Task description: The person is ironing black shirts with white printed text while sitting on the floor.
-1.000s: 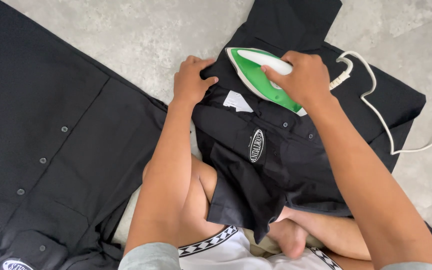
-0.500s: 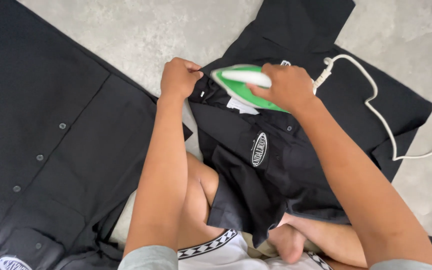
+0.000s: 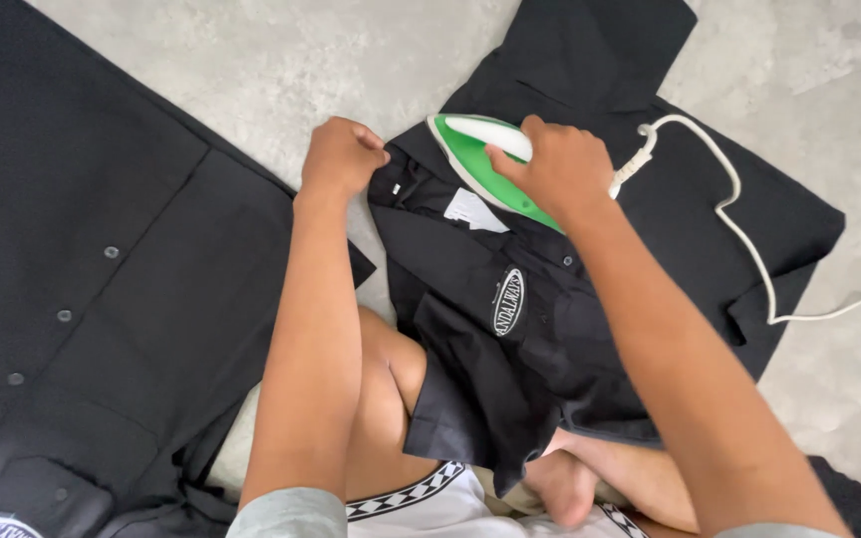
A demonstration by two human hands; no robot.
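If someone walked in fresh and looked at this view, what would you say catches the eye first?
The green and white iron stands out first, gripped by the right hand on the collar area of a black shirt spread on the grey floor. The left hand pins the shirt's edge just left of the iron. A white cord loops off to the right, and a second black shirt lies on the left.

Matt black cloth shirt (image 3: 590, 289), glossy green plastic iron (image 3: 480, 164)

Soft, even daylight filled the scene, bright and without glare. The black shirts (image 3: 590, 299) lost fold detail in their darkness. Shadows stayed faint on the grey floor (image 3: 251, 70). Focus held sharp throughout.
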